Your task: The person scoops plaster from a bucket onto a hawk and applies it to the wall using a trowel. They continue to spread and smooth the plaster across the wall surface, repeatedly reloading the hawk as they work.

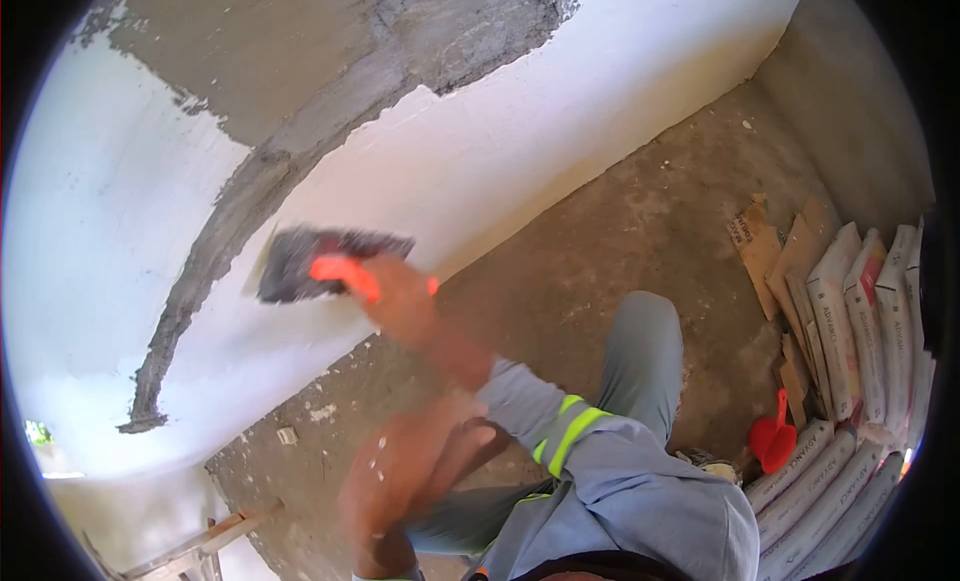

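My right hand (400,296) is wrapped around the orange handle of a plastering trowel (290,268). The trowel's dark grey, motion-blurred blade lies along the white wall (430,171), beside a rough strip of grey plaster (215,241) that curves down to the left. Lower down, nearer my body, is my left hand (400,471), smeared by motion, with white specks on its back. Its fingers point toward my right forearm, and their grip cannot be made out.
Stacked bags (835,321) marked ADVANCE stand along the right side. Beside them are torn cardboard pieces (757,251) and a red scoop (773,441). A wooden frame (195,551) stands at the lower left. Small debris dots the concrete floor (560,271).
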A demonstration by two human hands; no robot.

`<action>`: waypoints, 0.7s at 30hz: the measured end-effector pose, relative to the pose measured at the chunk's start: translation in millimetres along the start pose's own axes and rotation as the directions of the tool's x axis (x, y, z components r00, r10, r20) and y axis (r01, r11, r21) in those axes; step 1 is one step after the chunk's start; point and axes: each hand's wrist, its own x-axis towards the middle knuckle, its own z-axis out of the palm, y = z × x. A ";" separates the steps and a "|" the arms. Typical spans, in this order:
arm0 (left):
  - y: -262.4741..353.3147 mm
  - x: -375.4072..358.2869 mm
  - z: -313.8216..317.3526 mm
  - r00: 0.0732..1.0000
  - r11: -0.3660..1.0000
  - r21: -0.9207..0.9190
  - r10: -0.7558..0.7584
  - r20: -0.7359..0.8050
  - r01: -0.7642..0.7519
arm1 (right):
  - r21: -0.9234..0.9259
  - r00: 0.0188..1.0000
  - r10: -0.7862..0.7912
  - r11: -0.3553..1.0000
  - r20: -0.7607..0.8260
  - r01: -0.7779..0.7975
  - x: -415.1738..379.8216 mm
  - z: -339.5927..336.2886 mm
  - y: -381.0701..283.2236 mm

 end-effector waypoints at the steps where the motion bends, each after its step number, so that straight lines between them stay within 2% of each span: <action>1: -6.3 -1.4 4.4 1.000 1.000 0.014 -0.021 0.012 0.021 | 0.033 0.998 -0.008 0.999 0.063 0.006 -9.5 1.1 -7.1; 3: -18.3 -9.2 5.7 0.999 0.999 -0.024 -0.032 0.022 0.032 | 0.109 0.980 -0.044 0.994 0.195 0.023 -22.9 9.2 -17.9; 5: -32.6 -22.4 2.4 1.000 0.991 -0.136 -0.012 0.022 0.015 | 0.097 0.928 0.269 0.948 0.259 -0.302 -7.2 -42.9 -34.8; 6: -35.2 -29.6 0.5 0.999 0.991 -0.126 -0.048 0.005 0.048 | 0.007 0.976 0.215 0.976 0.038 -0.216 -2.2 -63.2 -15.6; 7: -36.0 -34.0 -3.2 0.997 0.990 -0.118 -0.078 -0.016 0.075 | -0.179 0.929 0.369 0.915 0.015 -0.361 23.8 -89.3 -4.4; 8: -35.4 -40.0 -5.7 0.993 0.988 -0.116 -0.111 -0.034 0.107 | 0.161 0.911 0.341 0.937 -0.230 -0.310 33.7 -99.1 44.1; 9: -34.0 -43.1 -8.3 0.994 0.991 -0.083 -0.108 -0.025 0.105 | -0.035 0.909 0.282 0.951 -0.306 -0.307 74.0 -125.7 26.8; 10: -30.9 -41.7 -11.5 0.995 0.995 -0.037 -0.094 -0.017 0.093 | 0.077 0.854 0.369 0.927 -0.368 -0.367 95.6 -137.1 27.8; 12: -24.0 -43.6 -19.7 0.998 0.998 0.031 -0.049 -0.047 0.051 | 0.125 0.859 0.396 0.918 -0.325 -0.376 121.1 -147.5 15.4; 15: -14.6 -46.5 -32.0 0.990 0.999 0.042 0.039 -0.133 -0.033 | -0.044 0.902 0.380 0.917 -0.203 -0.396 110.7 -111.6 10.5; 17: -13.5 -40.9 -41.5 0.984 0.997 -0.004 0.076 -0.161 -0.077 | -0.161 0.941 0.318 0.929 -0.116 -0.334 82.2 -69.8 -18.7; 18: -17.5 -40.2 -36.5 0.975 0.997 0.018 0.078 -0.207 -0.076 | 0.178 0.923 0.386 0.908 0.007 -0.381 63.5 -45.1 -43.2; 19: -24.3 -38.7 -27.3 0.966 0.996 0.040 0.083 -0.246 -0.076 | 0.069 0.962 0.267 0.960 0.061 -0.271 33.1 -7.3 -25.7; 20: -27.7 -39.0 -18.2 0.954 0.996 0.055 0.085 -0.286 -0.072 | 0.137 0.969 0.224 0.962 0.103 -0.237 9.5 18.6 -44.8; 21: -27.3 -39.1 -14.0 0.956 0.996 0.015 0.092 -0.280 -0.091 | -0.009 0.979 0.140 0.990 0.149 -0.140 -7.4 38.6 -63.6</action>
